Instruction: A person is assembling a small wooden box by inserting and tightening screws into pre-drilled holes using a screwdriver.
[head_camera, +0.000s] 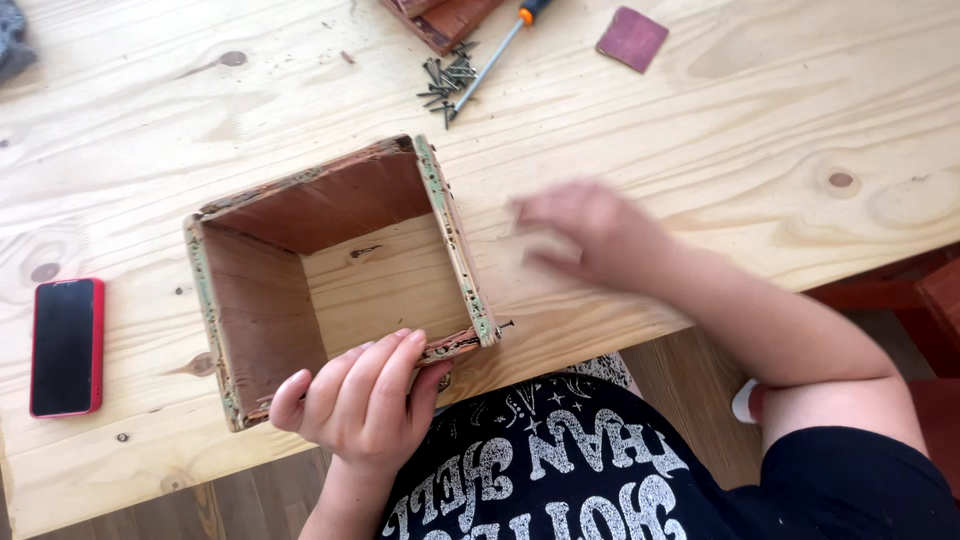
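Head view, looking straight down: the left hand (355, 400) is curled over the near wall of an open wooden box frame (335, 275), fingers (385, 365) hooked over the top edge and reaching slightly inside, so the hand has a firm hold on that wall. The frame has four sides of worn reddish-brown plywood with no bottom board, the pale table showing through its middle; its top edges are rough, flecked with greenish old paint and small holes. It sits on the near part of the wooden table (700, 140), close to the edge by the person's body, turned a little askew. A screw (503, 325) sticks out sideways from the frame's near right corner. The right hand (585, 235) lies just beside the frame's right wall, low over the tabletop; it is blurred with motion, so whether its fingers are closed on anything cannot be told, though they look loosely bent. Farther out, toward the far edge of the table, a small heap of dark screws (447, 82) lies with the tip of a screwdriver (495, 52) touching it, the screwdriver's handle orange and black. Beside that is a dark reddish square of sandpaper (632, 39), and a piece of reddish-brown board (445, 18) is cut off by the top of the picture. Well to the left of the frame a phone in a red case (66, 346) lies face up with a dark screen.
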